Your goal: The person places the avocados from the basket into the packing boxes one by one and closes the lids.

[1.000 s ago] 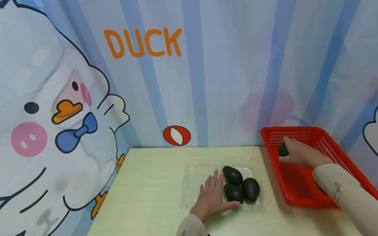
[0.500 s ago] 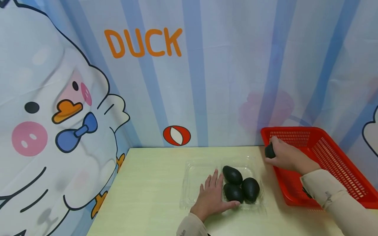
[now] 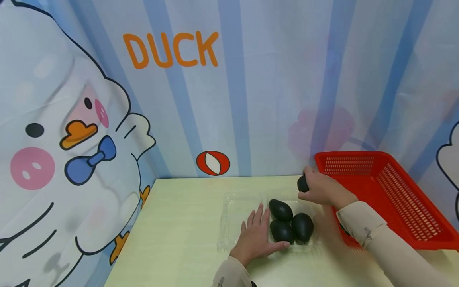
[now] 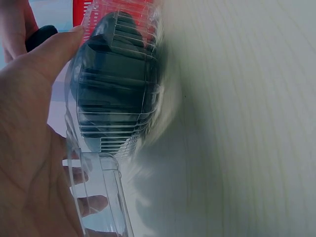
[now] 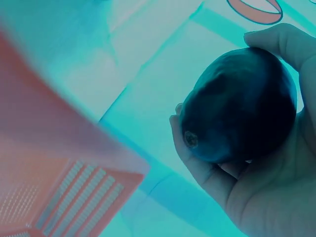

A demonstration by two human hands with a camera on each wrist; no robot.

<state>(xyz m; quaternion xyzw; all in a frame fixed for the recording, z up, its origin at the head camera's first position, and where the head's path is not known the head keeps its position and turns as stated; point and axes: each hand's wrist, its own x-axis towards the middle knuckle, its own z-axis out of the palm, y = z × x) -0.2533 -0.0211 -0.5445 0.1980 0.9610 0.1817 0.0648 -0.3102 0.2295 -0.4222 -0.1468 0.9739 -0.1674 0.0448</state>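
My right hand (image 3: 324, 188) grips a dark avocado (image 5: 239, 106), its fingers and thumb curled round the fruit. It hangs between the red basket and the far right corner of a clear plastic clamshell box (image 3: 231, 207). Three more dark avocados sit together in the box's right compartment, among them the one on the right (image 3: 303, 228). My left hand (image 3: 251, 238) rests over the middle and near edge of the box with straight, spread fingers. In the left wrist view, its thumb lies along the box rim and the avocados (image 4: 113, 84) show through the ribbed wall.
A red plastic basket (image 3: 380, 223) with slotted walls stands at the table's right side; my right sleeve covers part of it. Behind the pale wood table (image 3: 179, 231) hangs a printed duck curtain (image 3: 265, 79). The box's left compartment shows no avocado.
My right hand has moved left out of the red basket, carrying the avocado towards the clear box. My left hand stays in place on the box. The head view has shifted slightly.
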